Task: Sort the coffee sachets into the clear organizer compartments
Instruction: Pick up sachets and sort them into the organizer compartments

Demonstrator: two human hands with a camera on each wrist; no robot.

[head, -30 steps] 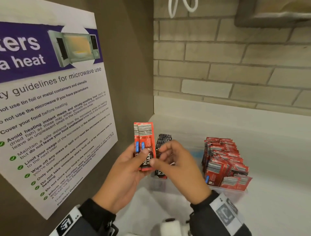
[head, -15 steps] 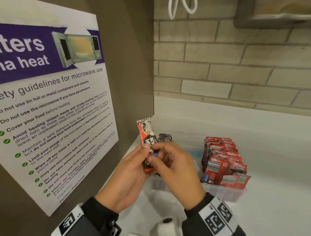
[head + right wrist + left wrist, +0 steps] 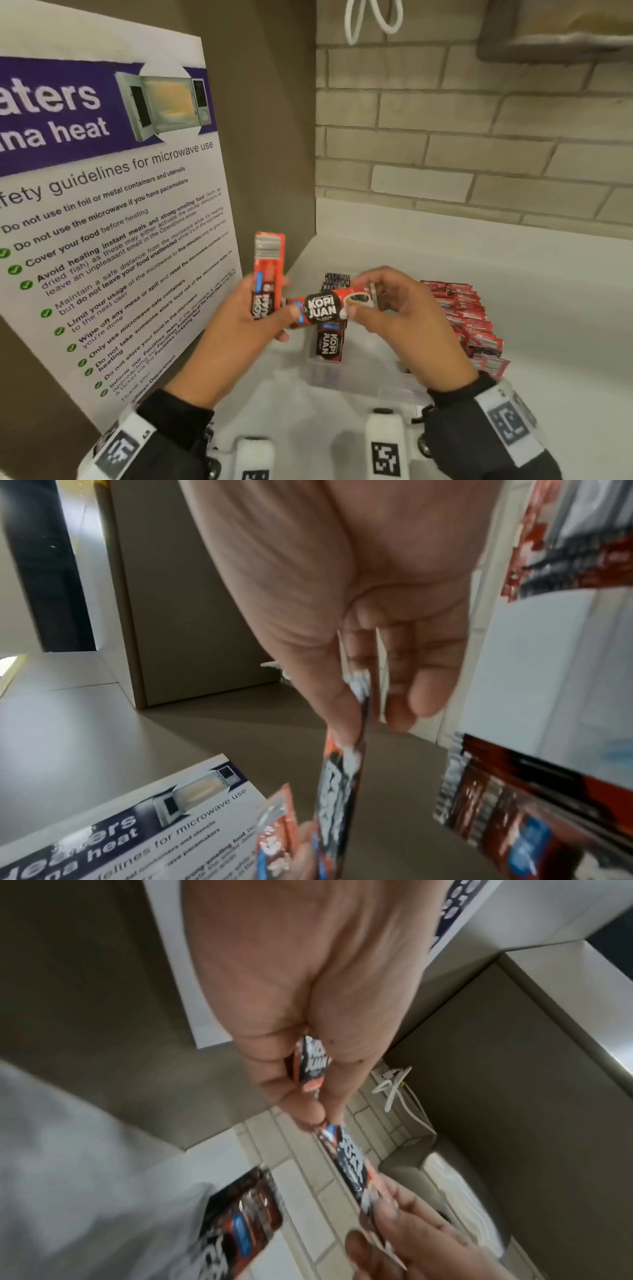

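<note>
Since a second ago, one sachet [image 3: 327, 308] has been drawn out of the small upright bundle [image 3: 269, 274] and now lies crosswise between the hands. Right hand [image 3: 404, 318] pinches its right end; left hand [image 3: 239, 318] grips the bundle, thumb on the sachet's left end. Likely orienting it before filing.

Clear organizer [image 3: 387, 387] sits on the white desk [image 3: 565, 359]: dark sachets [image 3: 329, 342] stand in a left compartment, a red row [image 3: 469, 318] fills the right. Brick wall [image 3: 479, 144] far; microwave poster [image 3: 102, 205] left.
</note>
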